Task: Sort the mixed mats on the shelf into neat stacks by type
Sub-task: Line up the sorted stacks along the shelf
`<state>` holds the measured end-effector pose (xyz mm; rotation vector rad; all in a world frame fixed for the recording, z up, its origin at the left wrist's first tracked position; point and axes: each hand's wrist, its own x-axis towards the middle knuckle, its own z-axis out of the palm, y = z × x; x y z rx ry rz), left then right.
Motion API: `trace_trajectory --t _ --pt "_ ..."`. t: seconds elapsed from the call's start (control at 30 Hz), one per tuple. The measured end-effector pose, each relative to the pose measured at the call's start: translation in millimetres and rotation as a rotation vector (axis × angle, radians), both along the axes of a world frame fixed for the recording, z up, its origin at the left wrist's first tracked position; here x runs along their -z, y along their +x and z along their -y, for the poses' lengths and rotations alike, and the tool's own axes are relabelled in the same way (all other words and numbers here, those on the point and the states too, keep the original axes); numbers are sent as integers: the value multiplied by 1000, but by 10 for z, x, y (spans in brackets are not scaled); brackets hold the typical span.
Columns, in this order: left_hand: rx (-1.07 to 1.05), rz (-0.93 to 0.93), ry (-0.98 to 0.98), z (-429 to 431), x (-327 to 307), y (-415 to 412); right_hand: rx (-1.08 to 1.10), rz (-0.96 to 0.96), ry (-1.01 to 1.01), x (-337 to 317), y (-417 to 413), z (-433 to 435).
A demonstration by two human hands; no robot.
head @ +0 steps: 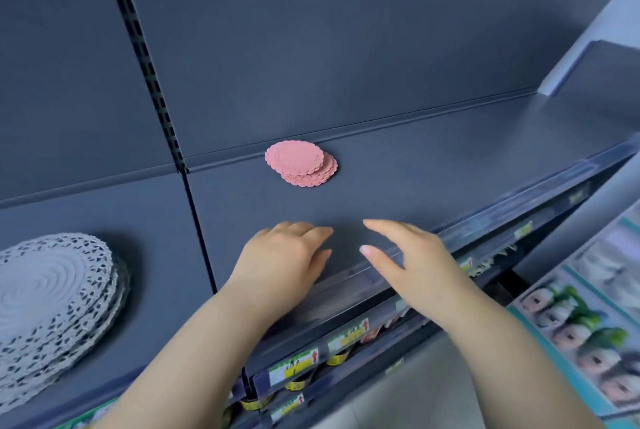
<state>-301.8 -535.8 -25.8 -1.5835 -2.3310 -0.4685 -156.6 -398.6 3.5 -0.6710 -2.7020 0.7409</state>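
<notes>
The left hand and the right hand are held over the front of the shelf, fingers loosely stretched, nothing gripped. A stack of grey lace mats is seen at left. Farther back, small pink mats are stacked unevenly near the back panel.

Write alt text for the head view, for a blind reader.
Two empty hands, the left hand and the right hand, reach side by side over the front edge of a dark grey shelf. Beyond them, near the back panel, lies a small stack of pink scalloped mats; a stack of larger white lacy mats sits at far left.
</notes>
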Motion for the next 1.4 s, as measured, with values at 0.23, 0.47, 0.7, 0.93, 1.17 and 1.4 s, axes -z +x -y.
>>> trace_trajectory --t 0.23,0.47,0.7,0.93,1.17,1.4 --pt "-229 -32 -36 -334 -34 -429 -157 26 -32 23 -607 -779" --pt "-601 58 -22 -1020 -310 -585 -370 121 -61 -86 -1309 -1645" --pt "-967 70 -270 -1599 -312 -870 -515 234 -124 -115 -1990 -2071" --pt "-1077 251 -212 -1675 -165 -888 -541 378 -181 -128 -2522 -1906" --pt "-1067 220 -251 -1674 -186 -924 -549 598 -201 -131 -2747 -1816" --pt "-1057 61 -301 -1678 -100 -870 -492 715 -277 -113 -2898 -1823"
